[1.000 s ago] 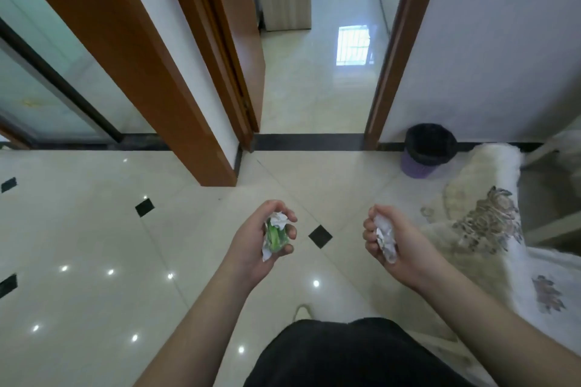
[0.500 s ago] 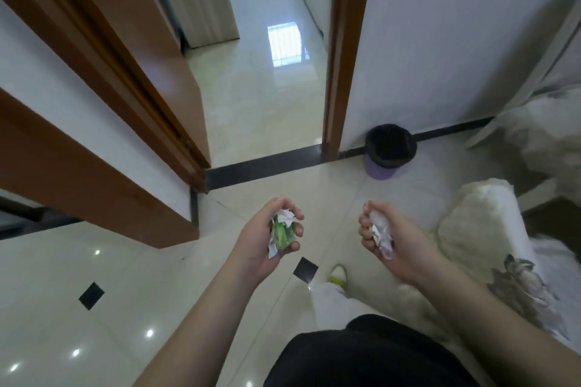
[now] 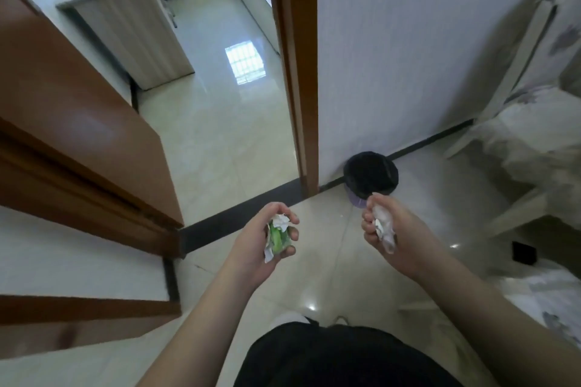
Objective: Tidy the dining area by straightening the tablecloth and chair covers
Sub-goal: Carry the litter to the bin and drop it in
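Unlabelled crumpled wrappers (image 3: 277, 237) in both hands (image 3: 390, 229)

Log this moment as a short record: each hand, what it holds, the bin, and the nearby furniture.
left hand: left hand grips a green and white crumpled wrapper
right hand: right hand grips a white crumpled tissue
bin: black-lined bin on the floor by the wall, beside the door frame
furniture: covered chair at right
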`<state>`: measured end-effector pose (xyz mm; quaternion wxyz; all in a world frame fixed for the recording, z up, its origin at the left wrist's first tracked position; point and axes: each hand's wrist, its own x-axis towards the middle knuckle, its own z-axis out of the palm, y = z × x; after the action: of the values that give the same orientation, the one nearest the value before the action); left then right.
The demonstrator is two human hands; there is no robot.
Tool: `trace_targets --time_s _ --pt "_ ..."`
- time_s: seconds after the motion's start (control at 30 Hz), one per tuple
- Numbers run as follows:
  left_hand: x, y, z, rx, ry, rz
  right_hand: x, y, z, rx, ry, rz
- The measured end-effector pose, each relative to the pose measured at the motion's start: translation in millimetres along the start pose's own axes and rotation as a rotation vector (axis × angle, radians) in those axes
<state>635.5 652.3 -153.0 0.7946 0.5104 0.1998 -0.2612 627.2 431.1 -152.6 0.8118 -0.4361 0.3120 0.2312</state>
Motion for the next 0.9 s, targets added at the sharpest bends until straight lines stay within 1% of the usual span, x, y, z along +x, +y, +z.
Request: trace_targets --time_s 0.17,0.27,0.37,0.5,0.6,0.67,0.9 --pt "75 40 6 -0.013 -0.06 -0.078 40 -25 3 0.032 0.109 -0.068" --pt "124 69 8 0.059 -0.122 -0.104 66 -45 15 0.03 0.213 -0.093" --pt "166 101 14 0.105 -0.172 -0.152 89 -67 26 0.033 0.226 -0.151" --pt "213 132 37 0.185 -0.265 -0.199 117 -98 30 0.141 0.237 -0.232" --pt "247 141 62 0.262 -0.311 -0.235 131 -115 20 0.281 0.259 -0.275" --pt "265 142 81 0.294 -0.343 -0.263 135 -125 12 0.333 0.276 -0.296" --pt "333 126 157 0.384 -0.388 -0.332 158 -169 -52 0.348 0.334 -0.309"
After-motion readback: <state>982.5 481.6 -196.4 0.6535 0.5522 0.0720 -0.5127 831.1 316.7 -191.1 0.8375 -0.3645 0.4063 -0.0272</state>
